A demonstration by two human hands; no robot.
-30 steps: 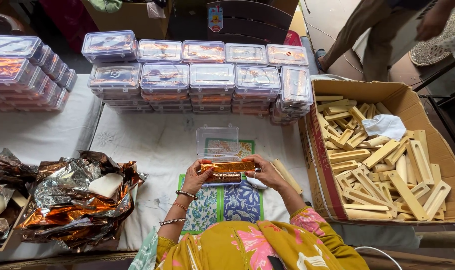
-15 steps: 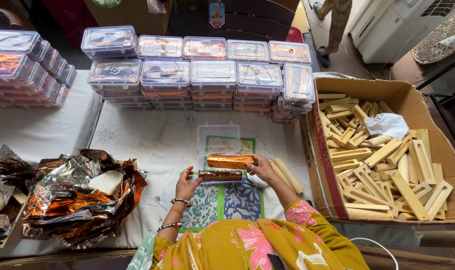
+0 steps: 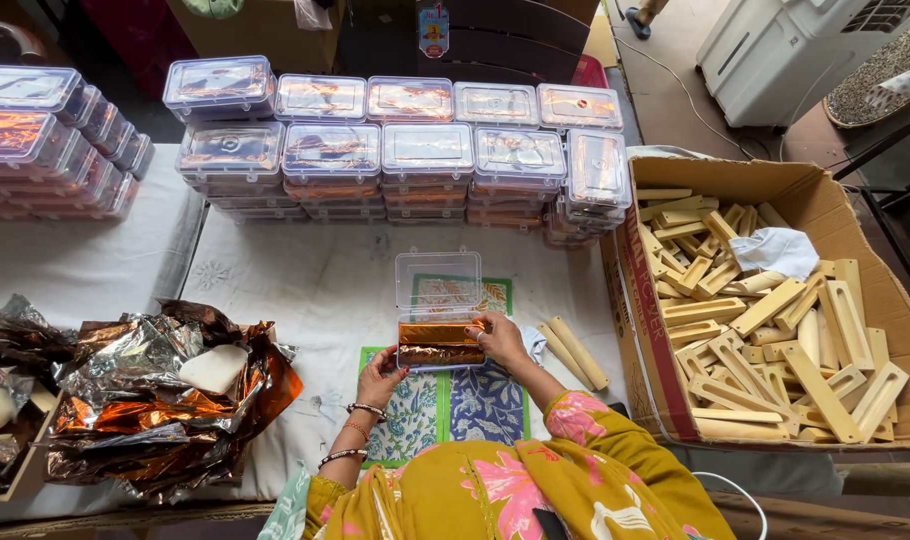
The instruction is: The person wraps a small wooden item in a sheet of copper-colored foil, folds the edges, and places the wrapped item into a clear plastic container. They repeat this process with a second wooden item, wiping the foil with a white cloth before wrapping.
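The clear plastic box [image 3: 438,312] now sits opened, lid up, with the foil-wrapped bar [image 3: 439,334] inside it, no longer lifted between both hands.

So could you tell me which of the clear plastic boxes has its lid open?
The clear box between the person's hands, holding orange foil; its lid stands up, while the stacked boxes behind are shut.

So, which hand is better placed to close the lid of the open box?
Right, probably. The right hand rests on the box at its far edge, next to the raised lid. The left hand is at the near corner.
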